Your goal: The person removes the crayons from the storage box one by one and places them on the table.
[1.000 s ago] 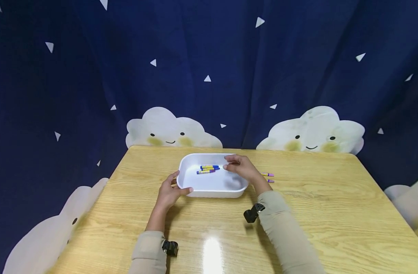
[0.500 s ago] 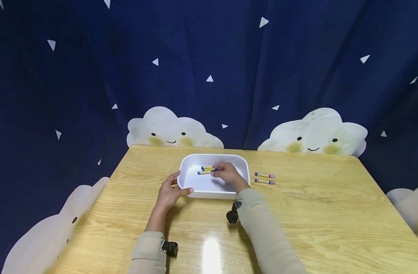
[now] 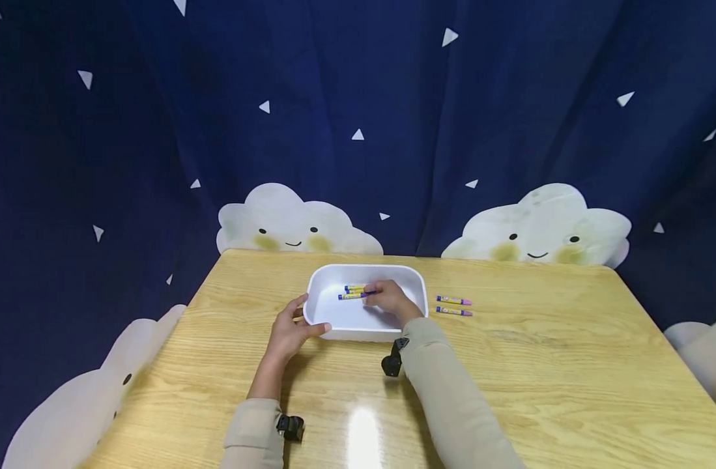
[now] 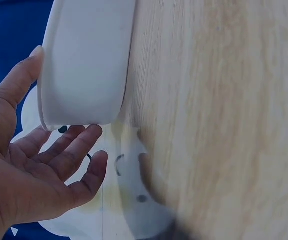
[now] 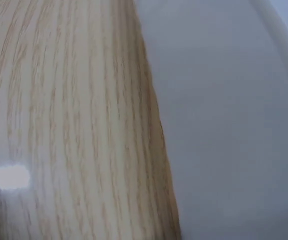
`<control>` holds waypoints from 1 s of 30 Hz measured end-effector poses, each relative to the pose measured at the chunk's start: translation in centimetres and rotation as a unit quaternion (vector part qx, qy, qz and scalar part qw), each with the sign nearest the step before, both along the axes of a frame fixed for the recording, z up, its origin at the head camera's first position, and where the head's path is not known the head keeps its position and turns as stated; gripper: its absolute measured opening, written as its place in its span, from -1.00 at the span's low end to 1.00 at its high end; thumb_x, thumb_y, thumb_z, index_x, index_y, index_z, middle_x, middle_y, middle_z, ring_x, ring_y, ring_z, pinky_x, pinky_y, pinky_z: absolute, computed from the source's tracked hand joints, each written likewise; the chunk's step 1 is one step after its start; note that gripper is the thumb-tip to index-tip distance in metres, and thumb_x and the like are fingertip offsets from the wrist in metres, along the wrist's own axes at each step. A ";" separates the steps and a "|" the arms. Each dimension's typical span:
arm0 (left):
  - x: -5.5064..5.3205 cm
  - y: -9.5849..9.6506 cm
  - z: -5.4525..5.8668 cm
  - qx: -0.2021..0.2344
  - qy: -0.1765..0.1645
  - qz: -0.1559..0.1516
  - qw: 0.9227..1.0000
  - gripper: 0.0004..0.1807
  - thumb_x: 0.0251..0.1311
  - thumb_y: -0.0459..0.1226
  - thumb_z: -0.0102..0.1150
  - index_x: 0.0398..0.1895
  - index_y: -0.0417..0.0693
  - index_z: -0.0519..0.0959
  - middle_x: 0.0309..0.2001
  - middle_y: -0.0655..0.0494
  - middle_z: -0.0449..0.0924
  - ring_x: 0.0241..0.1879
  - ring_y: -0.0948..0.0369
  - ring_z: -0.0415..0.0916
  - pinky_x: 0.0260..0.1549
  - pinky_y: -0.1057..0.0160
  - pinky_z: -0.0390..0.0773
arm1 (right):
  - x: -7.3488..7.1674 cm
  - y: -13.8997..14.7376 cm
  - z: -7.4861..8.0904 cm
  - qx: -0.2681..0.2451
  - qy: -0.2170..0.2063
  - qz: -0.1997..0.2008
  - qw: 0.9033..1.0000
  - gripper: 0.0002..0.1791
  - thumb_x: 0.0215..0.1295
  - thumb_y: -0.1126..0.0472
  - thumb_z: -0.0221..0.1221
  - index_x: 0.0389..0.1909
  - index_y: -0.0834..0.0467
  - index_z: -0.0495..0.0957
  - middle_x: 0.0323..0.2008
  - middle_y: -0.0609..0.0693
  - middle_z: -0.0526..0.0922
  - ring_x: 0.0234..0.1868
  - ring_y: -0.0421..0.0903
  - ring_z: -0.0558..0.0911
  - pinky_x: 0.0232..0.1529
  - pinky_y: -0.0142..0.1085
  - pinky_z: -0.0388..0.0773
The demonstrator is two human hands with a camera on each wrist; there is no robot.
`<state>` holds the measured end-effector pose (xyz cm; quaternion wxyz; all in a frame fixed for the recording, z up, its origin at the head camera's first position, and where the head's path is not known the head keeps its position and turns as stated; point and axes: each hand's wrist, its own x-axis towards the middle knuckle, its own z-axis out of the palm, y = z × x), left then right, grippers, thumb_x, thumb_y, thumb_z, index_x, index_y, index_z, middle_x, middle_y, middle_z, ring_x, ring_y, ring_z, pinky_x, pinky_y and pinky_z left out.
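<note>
Left grip (image 3: 288, 327) holds white tray (image 3: 358, 319) at its near left corner, thumb on near rim, fingers against left end wall. Right grip (image 3: 387, 297) is inside tray, fingertips at right ends of three yellow crayons (image 3: 350, 296) lying close together on tray floor; cannot tell whether it pinches one. Two pink-tipped crayons (image 3: 451, 300) lie just right of tray, on wooden counter (image 3: 557, 371).

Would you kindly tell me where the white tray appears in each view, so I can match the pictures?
Head: the white tray sits just below the centre.
Left wrist: the white tray is at upper left, cut off by the top edge.
Right wrist: the white tray fills much of the right side.
Shared landmark: the wooden table.
</note>
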<state>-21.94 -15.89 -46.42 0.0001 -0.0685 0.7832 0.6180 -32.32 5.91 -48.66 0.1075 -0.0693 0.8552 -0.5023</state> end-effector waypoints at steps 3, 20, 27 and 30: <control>0.0 -0.1 0.1 0.000 -0.002 -0.003 1.000 -0.04 -0.19 -0.38 0.49 0.36 -0.14 0.21 0.02 -0.30 0.39 -0.02 -0.12 0.47 -0.22 0.16 0.50 | -3.1 0.5 -4.6 0.009 0.061 0.031 0.998 -0.80 -0.08 0.28 0.37 -0.35 0.13 0.65 -0.34 0.00 0.62 -0.38 -0.09 0.50 -0.37 -0.33 0.41; -0.1 0.0 -0.1 0.000 0.003 -0.005 1.000 -0.05 -0.21 -0.40 0.48 0.34 -0.16 0.22 0.00 -0.30 0.40 -0.04 -0.13 0.48 -0.23 0.17 0.51 | 0.6 -1.0 0.6 0.161 0.051 -0.031 0.985 -0.85 -0.12 0.27 0.41 -0.53 0.14 0.61 -0.49 -0.09 0.56 -0.40 -0.12 0.48 -0.27 -0.29 0.40; -0.1 -0.1 -0.1 0.003 0.006 0.000 1.000 -0.06 -0.21 -0.42 0.48 0.34 -0.18 0.23 -0.03 -0.31 0.41 -0.06 -0.14 0.49 -0.23 0.18 0.52 | 0.5 -1.0 0.7 0.162 0.045 -0.039 0.985 -0.89 -0.10 0.23 0.40 -0.48 0.09 0.69 -0.43 -0.11 0.62 -0.39 -0.13 0.50 -0.29 -0.27 0.40; 0.0 -0.1 -0.1 0.003 0.004 -0.001 1.000 -0.06 -0.21 -0.41 0.49 0.34 -0.18 0.23 -0.02 -0.30 0.41 -0.05 -0.14 0.49 -0.22 0.17 0.51 | 0.6 -1.0 0.6 0.134 0.053 -0.040 0.989 -0.94 -0.03 0.26 0.36 -0.46 0.12 0.71 -0.43 -0.10 0.63 -0.41 -0.14 0.49 -0.32 -0.30 0.40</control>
